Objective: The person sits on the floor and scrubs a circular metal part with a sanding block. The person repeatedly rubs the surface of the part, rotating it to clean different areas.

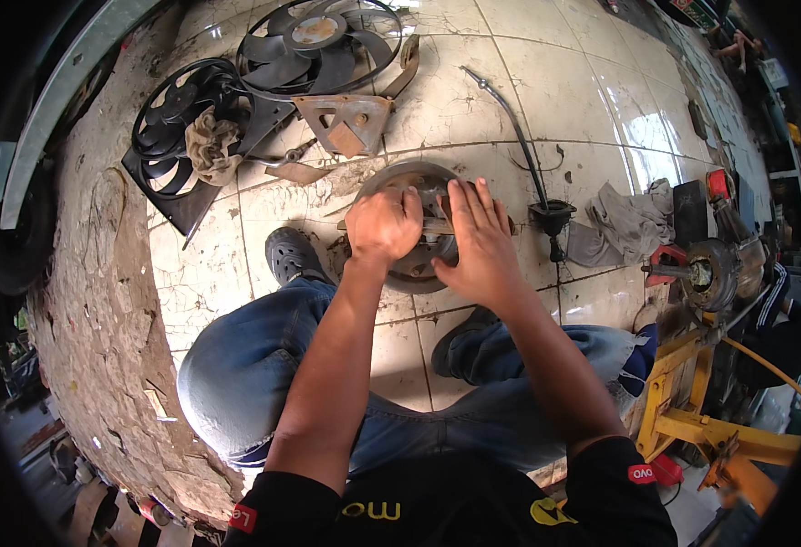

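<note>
A round metal part like a brake drum (416, 279) lies on the tiled floor between my feet. Across its top runs a narrow flat bar (435, 224); its exact kind is unclear. My left hand (384, 223) is closed in a fist round the bar's left part, over the drum's left side. On the right, my right hand (482, 239) lies with fingers stretched out over the bar's other end, the thumb toward the drum's rim. A brownish edge shows beside its fingers. Both hands hide much of the drum's inside.
Beyond the drum lie two black radiator fans (314, 50), a crumpled cloth (212, 146) and a rusty bracket (346, 123). To the right are a black lever with cable (521, 137), grey rags (633, 219), a hub assembly (712, 273) and a yellow frame (719, 424). Another person's sleeve (769, 296) shows there.
</note>
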`<control>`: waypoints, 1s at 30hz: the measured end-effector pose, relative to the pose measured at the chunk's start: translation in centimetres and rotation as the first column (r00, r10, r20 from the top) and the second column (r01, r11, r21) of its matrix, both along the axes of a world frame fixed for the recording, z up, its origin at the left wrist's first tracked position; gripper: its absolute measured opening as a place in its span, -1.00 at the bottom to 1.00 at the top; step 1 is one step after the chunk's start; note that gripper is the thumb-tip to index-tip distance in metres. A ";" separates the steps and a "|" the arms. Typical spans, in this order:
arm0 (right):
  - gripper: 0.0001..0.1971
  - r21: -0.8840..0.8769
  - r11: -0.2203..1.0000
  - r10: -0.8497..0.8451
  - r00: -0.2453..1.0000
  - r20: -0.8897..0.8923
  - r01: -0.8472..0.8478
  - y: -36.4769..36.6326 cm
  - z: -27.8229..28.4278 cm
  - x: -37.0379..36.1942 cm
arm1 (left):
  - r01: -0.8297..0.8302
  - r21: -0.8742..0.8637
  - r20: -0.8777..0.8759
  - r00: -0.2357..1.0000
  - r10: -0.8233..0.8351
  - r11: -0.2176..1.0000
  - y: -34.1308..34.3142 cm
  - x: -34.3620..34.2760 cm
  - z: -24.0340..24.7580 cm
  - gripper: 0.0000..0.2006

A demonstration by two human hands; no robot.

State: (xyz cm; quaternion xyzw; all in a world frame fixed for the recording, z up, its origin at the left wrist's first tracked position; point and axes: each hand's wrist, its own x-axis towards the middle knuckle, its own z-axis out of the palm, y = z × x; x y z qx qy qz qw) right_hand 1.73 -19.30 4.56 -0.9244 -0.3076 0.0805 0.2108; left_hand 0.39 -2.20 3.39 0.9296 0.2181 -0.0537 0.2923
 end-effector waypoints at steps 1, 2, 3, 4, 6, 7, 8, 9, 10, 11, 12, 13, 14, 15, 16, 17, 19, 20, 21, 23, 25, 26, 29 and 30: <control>0.06 0.012 1.000 -0.014 1.000 -0.012 0.014 -0.4 -0.4 0.8 | 0.005 -0.010 0.009 1.000 -0.005 1.000 0.1 -0.1 -0.1 -0.54; 0.07 0.041 0.997 -0.068 0.991 -0.119 0.073 -0.7 -0.5 1.5 | 0.006 -0.015 0.021 1.000 -0.006 1.000 0.2 0.0 -0.2 -0.53; 0.07 0.024 0.997 -0.076 0.988 -0.133 0.080 -0.7 -0.4 1.6 | -0.004 -0.019 0.034 0.999 0.004 1.000 0.3 -0.1 -0.2 -0.53; 0.06 0.007 0.996 -0.084 0.986 -0.147 0.086 -0.7 -0.3 1.6 | -0.014 -0.022 0.047 0.999 0.015 1.000 0.2 -0.3 -0.2 -0.53; 0.07 0.013 0.998 -0.057 0.991 -0.120 0.059 -0.3 0.1 0.7 | -0.028 -0.023 0.069 0.997 0.029 0.999 0.2 -0.3 -0.3 -0.54; 0.08 0.034 0.999 -0.027 0.998 -0.065 0.029 0.1 0.3 0.4 | -0.032 -0.018 0.080 0.996 0.033 0.999 0.2 -0.2 -0.3 -0.54; 0.08 0.053 0.999 0.001 1.000 -0.018 0.000 0.3 0.2 -0.1 | -0.035 -0.012 0.083 0.996 0.035 0.999 0.1 -0.3 -0.5 -0.55; 0.09 0.071 0.997 0.028 0.999 0.029 -0.030 0.3 0.0 -0.5 | -0.033 -0.009 0.083 0.996 0.034 0.999 0.1 -0.4 -0.7 -0.54; 0.11 0.114 0.993 0.032 0.999 0.007 -0.033 -0.1 -0.6 0.3 | -0.032 -0.006 0.084 0.996 0.033 0.999 0.1 -0.5 -0.8 -0.54; 0.12 0.121 0.993 -0.009 0.999 -0.044 0.015 -0.5 -0.8 1.0 | -0.024 -0.007 0.099 0.995 0.024 1.000 0.0 -0.1 -0.6 -0.54; 0.12 0.126 0.990 -0.051 0.994 -0.094 0.063 -0.9 -1.1 1.6 | -0.027 -0.019 0.071 0.997 0.028 0.999 0.0 0.0 -0.5 -0.54; 0.13 0.130 0.985 -0.092 0.985 -0.144 0.111 -1.3 -1.1 1.9 | -0.030 -0.031 0.042 0.999 0.031 0.999 0.0 0.0 -0.4 -0.54; 0.16 0.156 0.981 -0.081 0.975 -0.205 0.114 -1.3 -0.8 2.1 | -0.037 -0.037 0.011 0.999 0.038 0.999 0.1 -0.1 -0.4 -0.54; 0.16 0.148 0.985 -0.060 0.981 -0.185 0.088 -1.2 -0.4 1.8 | -0.039 -0.027 0.026 0.999 0.039 0.999 0.1 -0.2 -0.3 -0.55; 0.16 0.138 0.988 -0.039 0.986 -0.165 0.062 -1.0 0.2 1.1 | -0.040 -0.017 0.041 0.998 0.041 0.999 0.1 -0.3 -0.1 -0.56; 0.16 0.126 0.991 -0.018 0.988 -0.153 0.037 -0.7 0.6 0.2 | -0.042 -0.008 0.048 0.998 0.042 0.999 0.0 -0.5 -0.2 -0.56; 0.19 0.127 0.991 0.039 0.998 -0.039 -0.034 -0.7 0.1 -0.3 | -0.035 -0.006 0.079 0.996 0.035 0.999 0.2 -0.6 -0.5 -0.58; 0.19 0.122 0.992 0.042 0.999 -0.026 -0.038 -1.0 -0.3 0.3 | -0.026 -0.004 0.096 0.995 0.027 1.000 0.2 -0.5 -0.5 -0.59; 0.19 0.117 0.992 0.044 0.999 -0.013 -0.042 -1.1 -0.5 0.8 | -0.020 0.001 0.125 0.992 0.020 1.000 0.1 -0.6 -0.6 -0.60; 0.18 0.190 0.980 -0.008 0.975 -0.223 0.051 -1.8 0.0 1.4 | -0.009 0.014 0.187 0.982 0.006 1.000 -0.3 -1.2 -0.8 -0.63; 0.15 0.257 0.962 0.028 0.906 -0.422 0.090 -3.0 0.2 2.1 | -0.021 -0.007 0.240 0.971 0.022 1.000 -0.3 -2.0 -1.5 -0.65; 0.10 0.371 0.915 0.062 0.855 -0.514 0.156 -3.5 -0.1 2.0 | -0.030 -0.015 0.260 0.965 0.033 0.999 -0.2 -2.4 -2.1 -0.65; -0.13 0.519 0.751 0.138 0.671 -0.728 0.408 -4.6 -0.5 2.0 | -0.012 -0.033 0.325 0.945 0.022 0.999 0.0 -3.2 -3.4 -0.67; -0.24 0.479 0.726 0.109 0.604 -0.789 0.494 -4.7 -0.1 2.6 | -0.007 -0.030 0.346 0.938 0.017 1.000 0.0 -3.3 -3.5 -0.67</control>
